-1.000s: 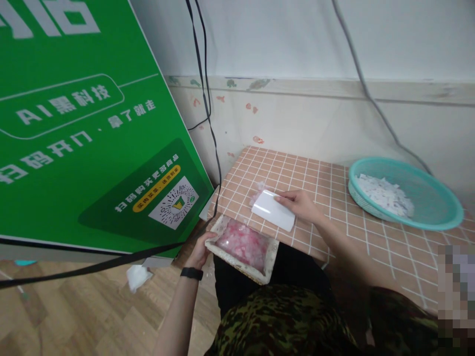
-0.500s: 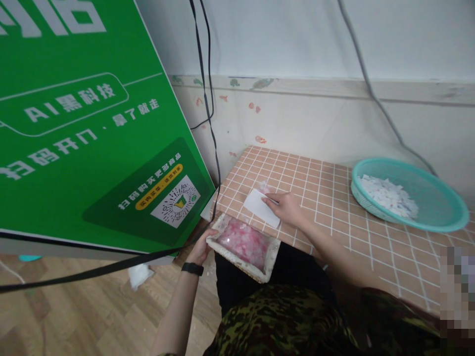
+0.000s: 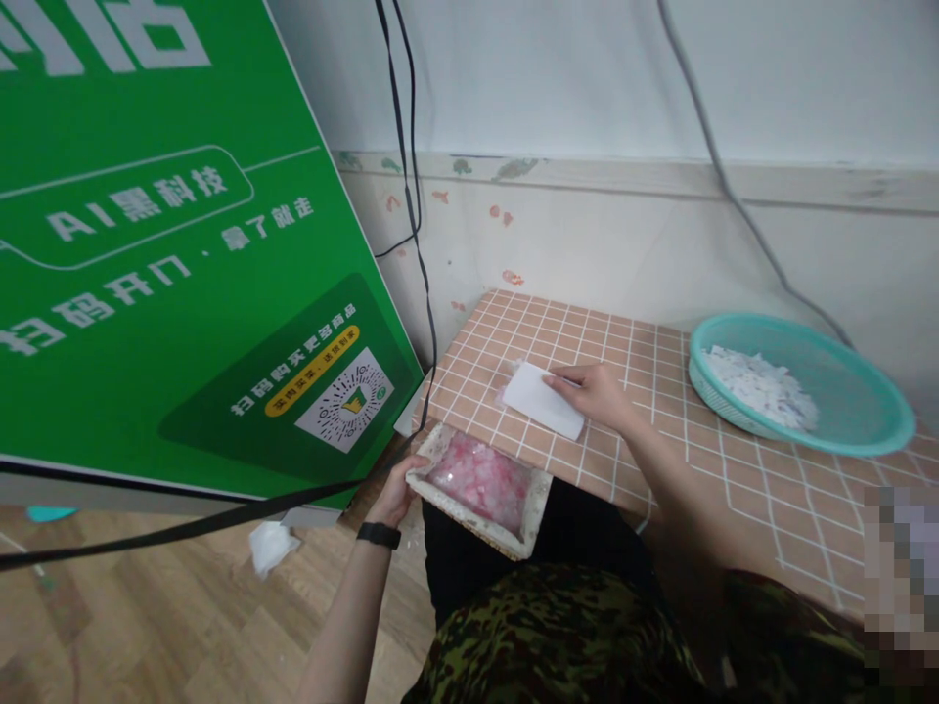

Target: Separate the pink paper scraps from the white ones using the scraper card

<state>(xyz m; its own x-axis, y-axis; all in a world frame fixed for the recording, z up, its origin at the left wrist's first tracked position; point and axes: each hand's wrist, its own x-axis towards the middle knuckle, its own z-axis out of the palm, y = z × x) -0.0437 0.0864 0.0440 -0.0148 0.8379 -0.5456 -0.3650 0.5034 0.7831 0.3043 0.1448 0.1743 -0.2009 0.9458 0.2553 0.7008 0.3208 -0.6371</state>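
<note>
My left hand, with a black band on its wrist, is closed on the left corner of a whitish, stained rectangular box. The box is tilted at the table's front edge, above my lap. Pink and white pieces lie in it; what they are I cannot tell. Over the table, my right hand pinches a flat white rectangular card by its upper right edge. A few pale pinkish scraps show at the card's left side, and anything under it is hidden.
The table has a brown cloth with white grid lines. On its right side stands a turquoise basket holding many white paper bits. A green sign panel and black cables are at the left. A white bag lies on the floor.
My right hand has moved to the right and slightly away with the white card. The left hand and the box have stayed nearly in place.
</note>
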